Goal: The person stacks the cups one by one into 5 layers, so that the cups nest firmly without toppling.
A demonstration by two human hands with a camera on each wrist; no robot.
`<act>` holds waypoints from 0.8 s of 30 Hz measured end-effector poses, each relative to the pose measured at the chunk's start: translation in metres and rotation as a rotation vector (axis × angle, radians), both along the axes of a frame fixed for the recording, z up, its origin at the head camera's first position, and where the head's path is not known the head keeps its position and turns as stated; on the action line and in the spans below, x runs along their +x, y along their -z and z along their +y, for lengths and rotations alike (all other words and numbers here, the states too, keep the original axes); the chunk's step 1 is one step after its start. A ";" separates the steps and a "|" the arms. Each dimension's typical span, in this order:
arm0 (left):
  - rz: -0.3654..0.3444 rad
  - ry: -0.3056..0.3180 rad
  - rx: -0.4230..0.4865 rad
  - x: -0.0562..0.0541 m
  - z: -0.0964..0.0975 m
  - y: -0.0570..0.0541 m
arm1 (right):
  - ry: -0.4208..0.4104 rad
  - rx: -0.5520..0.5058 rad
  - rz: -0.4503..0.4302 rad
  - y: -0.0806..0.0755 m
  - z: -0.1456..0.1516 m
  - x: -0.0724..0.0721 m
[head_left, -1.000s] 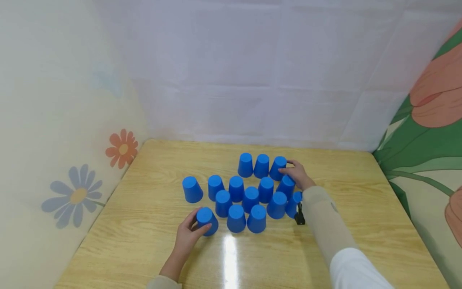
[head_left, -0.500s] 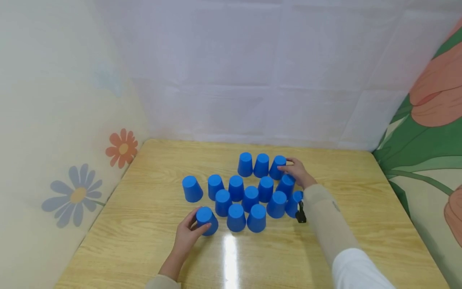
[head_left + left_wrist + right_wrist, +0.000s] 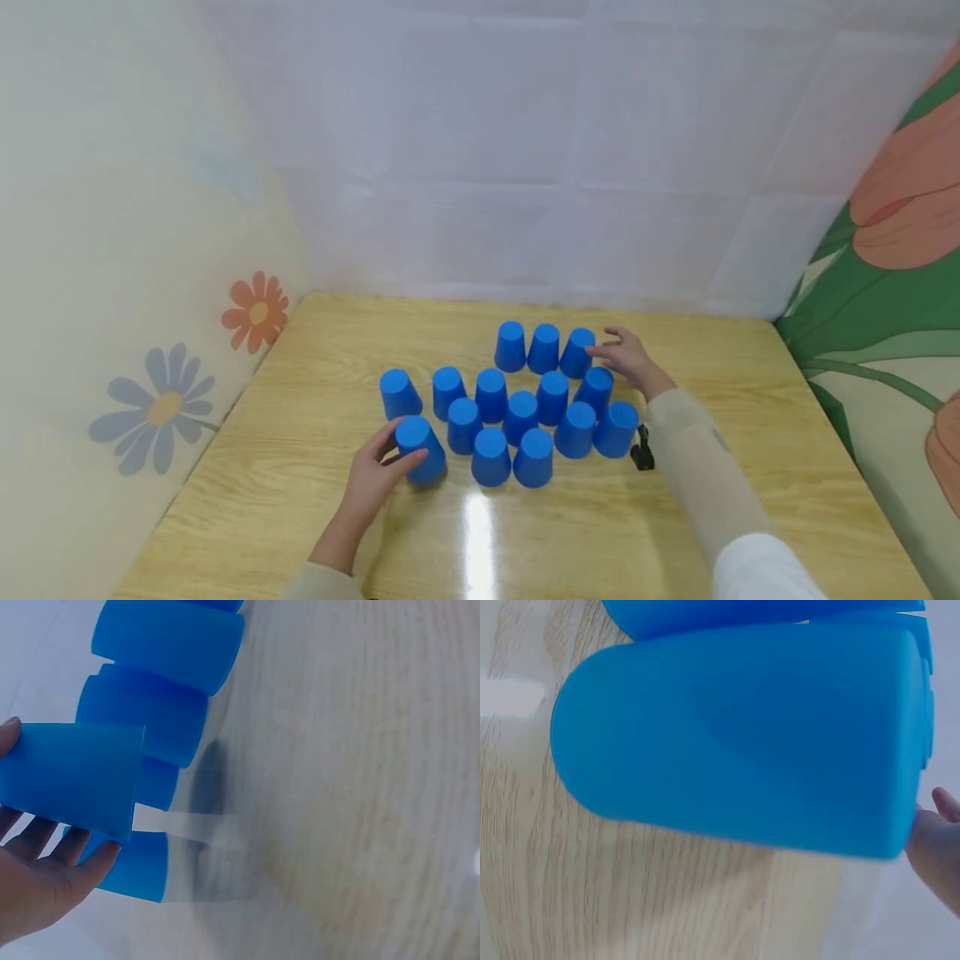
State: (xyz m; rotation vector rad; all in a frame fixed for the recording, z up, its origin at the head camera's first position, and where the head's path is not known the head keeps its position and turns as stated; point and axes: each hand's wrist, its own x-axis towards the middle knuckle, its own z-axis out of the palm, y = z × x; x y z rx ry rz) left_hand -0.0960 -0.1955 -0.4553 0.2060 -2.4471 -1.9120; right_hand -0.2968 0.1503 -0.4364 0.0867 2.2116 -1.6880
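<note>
The left hand [image 3: 371,483] has its grip curled round a blue cup [image 3: 420,450] that is upside down. In the left wrist view the cup looks tipped, with its rim off the table. This cup is at the near left of the bunch, just beside the other cups [image 3: 525,404].

The right hand [image 3: 630,358] has loose, spread fingers and holds nothing. Its fingertips are just beside the far cup [image 3: 577,352] at the right end of the back row; I cannot tell if they touch it.

All the cups are blue and upside down, close together in the middle of the table [image 3: 750,400]. The table is light wood and shiny, with a bright glare near the front. A white wall [image 3: 525,150] is behind it. The left wall [image 3: 112,250] has painted flowers. A green cloth [image 3: 885,275] with big pink flowers is on the right.
</note>
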 end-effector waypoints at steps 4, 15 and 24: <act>0.041 0.010 -0.022 -0.004 -0.004 -0.008 | -0.024 0.011 0.039 -0.004 0.006 0.003; 0.077 0.045 -0.062 -0.011 -0.009 -0.034 | -0.080 0.002 0.080 -0.010 0.022 0.018; 0.143 0.083 -0.098 -0.022 -0.005 -0.057 | -0.105 0.028 0.128 -0.013 0.034 0.032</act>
